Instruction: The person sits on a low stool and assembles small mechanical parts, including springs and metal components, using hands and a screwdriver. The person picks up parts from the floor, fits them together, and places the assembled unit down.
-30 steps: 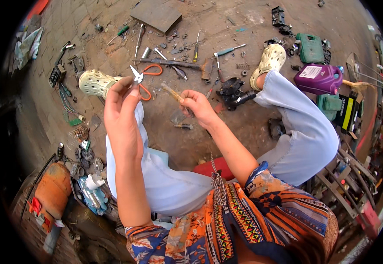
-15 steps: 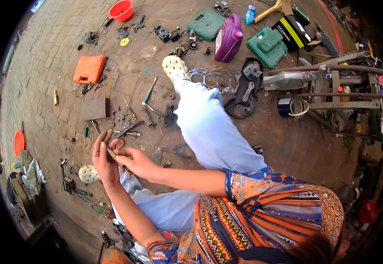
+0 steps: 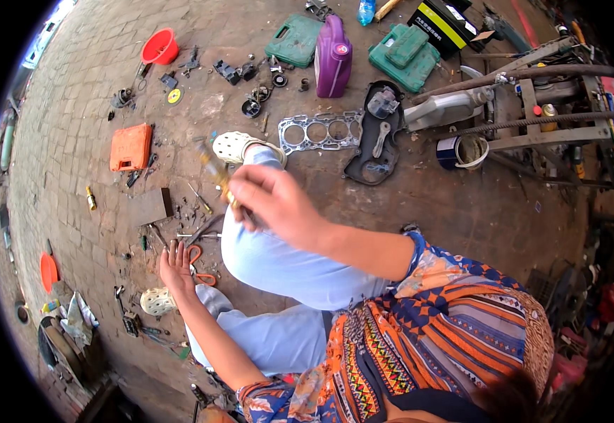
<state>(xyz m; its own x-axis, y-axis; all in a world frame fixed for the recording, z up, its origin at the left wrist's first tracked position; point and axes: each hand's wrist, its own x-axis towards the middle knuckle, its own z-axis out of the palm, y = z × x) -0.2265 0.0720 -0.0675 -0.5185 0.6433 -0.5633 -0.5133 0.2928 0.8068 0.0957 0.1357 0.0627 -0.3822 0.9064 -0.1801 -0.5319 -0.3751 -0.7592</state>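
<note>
My right hand [image 3: 275, 204] is raised in front of my knee, its fingers closed on a thin yellowish stick-like piece [image 3: 216, 175] that is blurred by motion. My left hand [image 3: 175, 266] is low at the ground with its fingers spread and holds nothing. It lies right beside orange-handled scissors [image 3: 200, 259]. I sit on the paved ground in light blue trousers [image 3: 278, 264] and white perforated clogs [image 3: 238, 146]. Small hand tools [image 3: 197, 201] lie scattered just beyond the left hand.
A grey metal plate [image 3: 153, 206], an orange case [image 3: 131, 146] and a red bowl [image 3: 159, 46] lie to the left. Ahead are a head gasket [image 3: 317, 131], a black cover [image 3: 371, 144], a purple jug [image 3: 333, 58], green cases [image 3: 405, 46] and a metal frame [image 3: 539, 106].
The view has swung further round. My hands have parted: the right one rose with the yellowish piece, the left one dropped to the ground beside the scissors.
</note>
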